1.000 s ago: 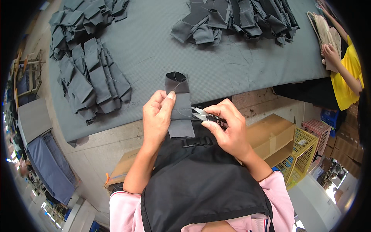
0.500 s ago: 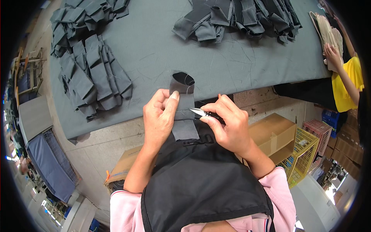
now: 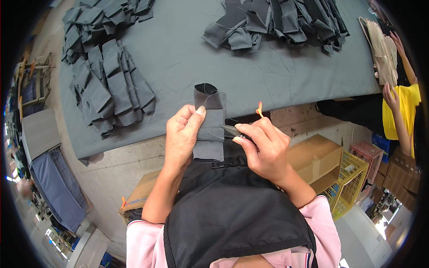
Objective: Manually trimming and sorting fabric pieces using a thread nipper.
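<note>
A dark grey sewn fabric strip (image 3: 210,134), looped open at its far end, hangs over the near edge of the table. My left hand (image 3: 181,131) pinches its left side between thumb and fingers. Loose threads trail across the strip near its seam and by my left thumb. In my right hand (image 3: 267,147) is a pair of thread snips (image 3: 232,130), with an orange cord loop standing up above my knuckles. The snips' tips lie at the strip's right edge, beside the stitched seam. Whether the blades touch a thread cannot be made out.
Piles of similar grey pieces lie on the cloth-covered table (image 3: 174,58): one pile (image 3: 109,87) at left, another (image 3: 281,22) at far right. A person in yellow (image 3: 404,107) handles beige fabric (image 3: 382,49). Cardboard boxes (image 3: 313,154) and a yellow crate (image 3: 348,178) stand below.
The strip now lies flatter and straighter, its lower end shifted left. The snips' blades have turned and look darker, and the orange loop has risen into sight. The person in yellow has moved a hand lower.
</note>
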A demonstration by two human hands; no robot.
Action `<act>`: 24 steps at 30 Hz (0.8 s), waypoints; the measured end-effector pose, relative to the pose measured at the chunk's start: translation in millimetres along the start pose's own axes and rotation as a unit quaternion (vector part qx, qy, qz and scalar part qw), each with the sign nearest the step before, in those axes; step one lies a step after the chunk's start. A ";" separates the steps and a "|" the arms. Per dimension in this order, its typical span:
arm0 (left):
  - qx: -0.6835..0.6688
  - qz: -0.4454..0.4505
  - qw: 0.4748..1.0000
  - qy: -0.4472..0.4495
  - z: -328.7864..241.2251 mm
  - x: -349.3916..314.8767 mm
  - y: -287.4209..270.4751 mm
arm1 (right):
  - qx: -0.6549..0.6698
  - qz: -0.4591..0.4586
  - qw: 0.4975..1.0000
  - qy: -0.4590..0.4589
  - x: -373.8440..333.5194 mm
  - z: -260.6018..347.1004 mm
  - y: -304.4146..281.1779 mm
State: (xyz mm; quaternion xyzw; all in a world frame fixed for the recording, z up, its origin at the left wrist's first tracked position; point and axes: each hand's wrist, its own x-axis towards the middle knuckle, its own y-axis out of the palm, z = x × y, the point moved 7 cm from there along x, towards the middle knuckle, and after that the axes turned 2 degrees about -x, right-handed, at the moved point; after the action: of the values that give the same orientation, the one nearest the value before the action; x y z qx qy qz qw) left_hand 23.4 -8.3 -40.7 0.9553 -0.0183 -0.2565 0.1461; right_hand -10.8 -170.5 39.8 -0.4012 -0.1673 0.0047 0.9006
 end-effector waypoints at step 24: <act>0.086 0.025 0.996 0.002 -0.1 -4.7 5.1 | -0.005 0.049 0.995 -0.083 10.4 15.6 4.6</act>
State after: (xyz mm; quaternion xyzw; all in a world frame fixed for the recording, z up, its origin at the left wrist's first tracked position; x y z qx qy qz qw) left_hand 19.6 -12.6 -36.9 0.9640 -0.0639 -0.2484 0.0701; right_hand -5.1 -154.7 49.2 -0.4114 -0.2214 0.0812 0.8804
